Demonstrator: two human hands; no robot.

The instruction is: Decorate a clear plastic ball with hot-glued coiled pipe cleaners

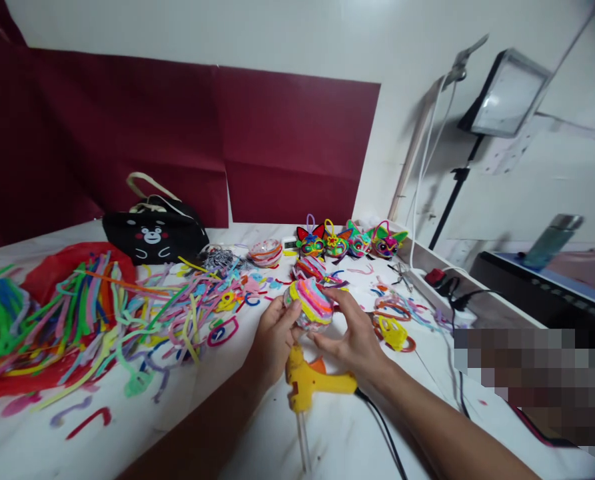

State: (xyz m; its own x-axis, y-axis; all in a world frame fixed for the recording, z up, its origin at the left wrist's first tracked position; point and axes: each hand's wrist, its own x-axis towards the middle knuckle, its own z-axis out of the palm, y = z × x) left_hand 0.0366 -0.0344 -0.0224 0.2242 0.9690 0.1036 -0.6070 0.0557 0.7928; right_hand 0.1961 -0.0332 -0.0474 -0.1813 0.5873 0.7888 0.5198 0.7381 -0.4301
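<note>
Both of my hands hold a small ball [311, 303] wrapped in coloured pipe cleaners, just above the white table [217, 427]. My left hand [273, 340] grips its left side with curled fingers. My right hand [353, 333] cups its right side, thumb and forefinger on the wrapping. A yellow glue gun [308, 383] lies on the table right below my hands, its black cord running toward me.
A big heap of coloured pipe cleaners [87, 307] covers the table's left. A black bear-face bag [153, 237] stands behind it. Several finished pipe-cleaner masks [350, 241] line the back. Curled pieces [394, 330] lie to the right, near a power strip [440, 280].
</note>
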